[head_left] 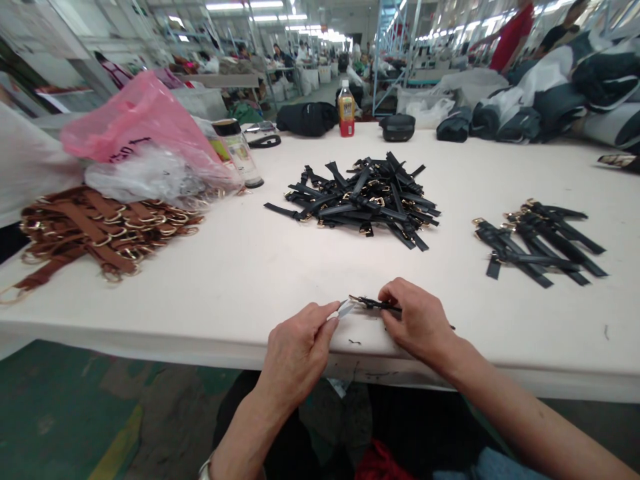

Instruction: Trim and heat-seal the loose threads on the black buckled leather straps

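Note:
Low over the front of the table, my left hand (pixel 299 347) is closed around small silver thread snips (pixel 343 309), blades pointing right. Their tips meet the buckle end of a short black strap (pixel 371 303); whether they touch it I cannot tell. My right hand (pixel 417 320) pinches this strap between thumb and fingers and hides part of it. Beyond both hands lies a heap of black buckled straps (pixel 367 200). Farther right, a smaller group of similar straps (pixel 543 240) is spread out with gold buckles facing left.
Brown straps with gold rings (pixel 100 227) are piled at left beside a pink plastic bag (pixel 135 120). A clear bottle (pixel 243 157), a drink bottle (pixel 346 110) and a black case (pixel 397 127) stand farther back. Dark rolls (pixel 560 107) fill the right rear. The table's front edge (pixel 200 347) runs below my hands.

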